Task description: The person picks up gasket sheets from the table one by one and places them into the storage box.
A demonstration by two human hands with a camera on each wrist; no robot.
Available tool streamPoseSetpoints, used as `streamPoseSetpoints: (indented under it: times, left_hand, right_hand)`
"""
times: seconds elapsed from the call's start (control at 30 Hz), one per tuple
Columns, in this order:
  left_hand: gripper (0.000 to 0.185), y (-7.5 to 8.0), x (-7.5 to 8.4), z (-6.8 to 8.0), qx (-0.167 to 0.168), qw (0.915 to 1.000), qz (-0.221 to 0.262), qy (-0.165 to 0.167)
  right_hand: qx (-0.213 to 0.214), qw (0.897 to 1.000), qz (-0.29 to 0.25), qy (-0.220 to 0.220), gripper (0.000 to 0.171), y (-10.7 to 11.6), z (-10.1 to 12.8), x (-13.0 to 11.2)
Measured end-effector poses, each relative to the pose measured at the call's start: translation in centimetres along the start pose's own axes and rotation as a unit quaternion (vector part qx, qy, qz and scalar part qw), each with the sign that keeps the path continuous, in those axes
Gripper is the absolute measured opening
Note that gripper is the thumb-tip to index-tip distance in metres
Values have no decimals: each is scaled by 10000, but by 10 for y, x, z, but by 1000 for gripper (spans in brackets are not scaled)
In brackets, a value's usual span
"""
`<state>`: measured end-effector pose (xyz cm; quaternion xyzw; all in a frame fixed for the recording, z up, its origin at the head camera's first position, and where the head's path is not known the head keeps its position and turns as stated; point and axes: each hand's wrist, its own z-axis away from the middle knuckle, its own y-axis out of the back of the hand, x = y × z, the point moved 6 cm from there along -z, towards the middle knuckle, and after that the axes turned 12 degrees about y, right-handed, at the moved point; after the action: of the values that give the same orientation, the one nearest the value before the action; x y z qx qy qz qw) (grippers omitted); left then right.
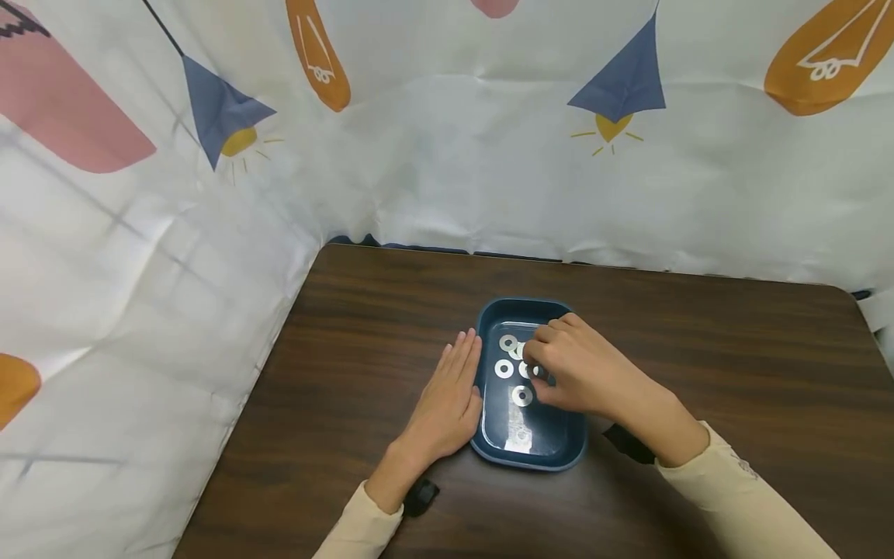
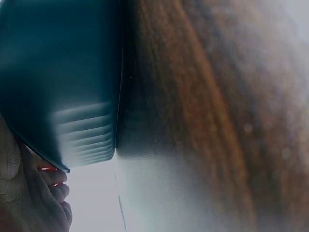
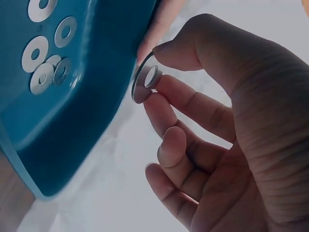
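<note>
Over the right part of a dark blue tray [image 1: 497, 431], my right hand [image 1: 583, 369] pinches a flat metal washer [image 3: 140, 89] between thumb and fingertips. A smaller ring shows against this washer in the right wrist view, while the other fingers curl loosely below. Several silver washers [image 1: 497, 369] lie on the tray's floor, some overlapping, and part of them is hidden by the right hand in the head view. My left hand [image 1: 447, 400] lies along the tray's left side with its fingers straight, touching the rim. The tray's ribbed outer wall [image 2: 63, 58] fills much of the left wrist view.
The tray stands on a dark wood-grain table [image 1: 363, 349]. A white cloth [image 1: 447, 178] printed with lamps and bulbs hangs behind the table and along its left side. Each wrist carries a black strap-on camera, such as the left camera [image 1: 421, 497].
</note>
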<state>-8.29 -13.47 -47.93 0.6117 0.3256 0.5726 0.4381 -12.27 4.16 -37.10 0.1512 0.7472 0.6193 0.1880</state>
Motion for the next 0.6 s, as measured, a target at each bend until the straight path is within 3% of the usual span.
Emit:
streamPoseSetpoints:
  times: [0.43, 0.6]
  left_hand:
    - [74, -2, 2, -2, -66, 10000, 54, -25]
    - [75, 0, 3, -3, -79, 10000, 46, -39]
  right_hand:
    - [193, 9991, -356, 126, 12, -5, -17, -6]
    - [116, 9977, -659, 70, 27, -7, -18, -5]
